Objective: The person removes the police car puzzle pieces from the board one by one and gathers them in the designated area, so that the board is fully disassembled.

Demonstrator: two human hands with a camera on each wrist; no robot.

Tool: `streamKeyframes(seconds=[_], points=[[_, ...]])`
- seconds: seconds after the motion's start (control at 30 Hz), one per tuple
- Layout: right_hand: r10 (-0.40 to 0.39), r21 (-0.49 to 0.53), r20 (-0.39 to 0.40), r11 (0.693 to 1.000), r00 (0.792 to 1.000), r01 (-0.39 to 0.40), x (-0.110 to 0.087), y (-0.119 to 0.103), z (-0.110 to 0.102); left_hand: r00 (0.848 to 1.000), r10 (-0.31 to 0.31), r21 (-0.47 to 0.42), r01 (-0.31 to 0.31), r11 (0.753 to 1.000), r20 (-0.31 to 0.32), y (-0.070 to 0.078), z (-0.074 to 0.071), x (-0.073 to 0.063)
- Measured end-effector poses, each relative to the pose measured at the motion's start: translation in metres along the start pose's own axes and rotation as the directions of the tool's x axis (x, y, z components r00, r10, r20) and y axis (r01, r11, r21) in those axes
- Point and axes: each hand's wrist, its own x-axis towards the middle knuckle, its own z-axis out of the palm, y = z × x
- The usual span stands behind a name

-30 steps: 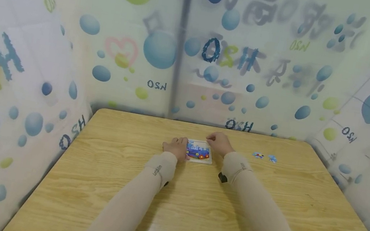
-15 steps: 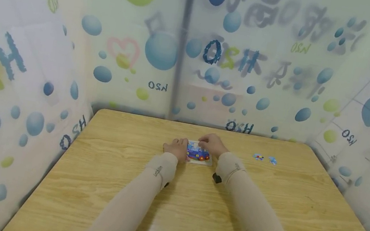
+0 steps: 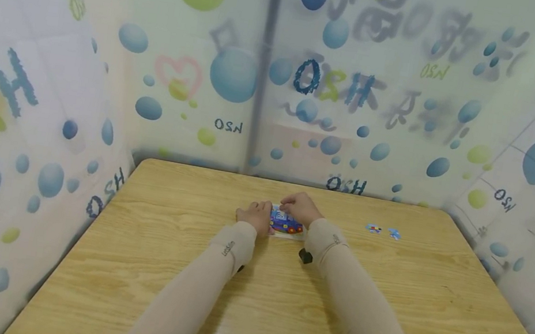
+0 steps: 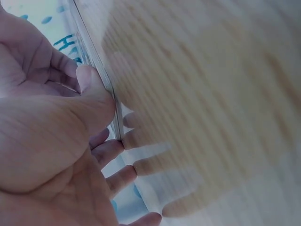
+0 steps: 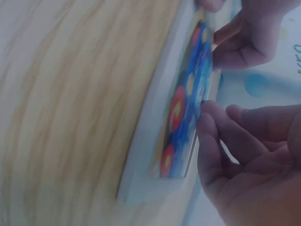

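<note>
A white-rimmed puzzle board with a blue, purple and red vehicle picture lies flat on the table. My left hand holds its left end, the thumb against the near edge and the other fingers spread beyond. Over the picture's upper part, my right hand has thumb and fingertips together, pinching a small puzzle piece that the fingers mostly hide. In the right wrist view those fingertips touch the picture.
Two blue puzzle pieces, one with red and yellow and one lighter, lie apart on the wooden table, right of the board. A curtain printed with bubbles hangs behind the table's far edge.
My right hand has moved left from the board's upper right corner to the upper middle-left of the picture. The left hand keeps its place on the board. The two loose pieces lie unchanged.
</note>
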Motion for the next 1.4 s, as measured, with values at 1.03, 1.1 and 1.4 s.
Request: streamKeyframes(seconds=[1.03, 1.1, 1.4], points=[[0.191, 0.276, -0.052, 0.946, 0.980, -0.170, 0.004, -0.013, 0.009, 1.000, 0.000, 0.001, 0.000, 1.000, -0.002, 0.002, -0.004, -0.006], [0.162, 0.220, -0.060, 0.965, 0.985, -0.145, 0.007, -0.011, 0.012, 1.000, 0.001, 0.013, -0.001, 1.000, -0.004, 0.002, -0.005, -0.009], [0.103, 0.072, -0.047, 0.992, 0.994, -0.099, 0.014, -0.007, 0.018, 1.000, 0.019, 0.022, -0.018, 1.000, -0.012, 0.003, -0.010, -0.020]])
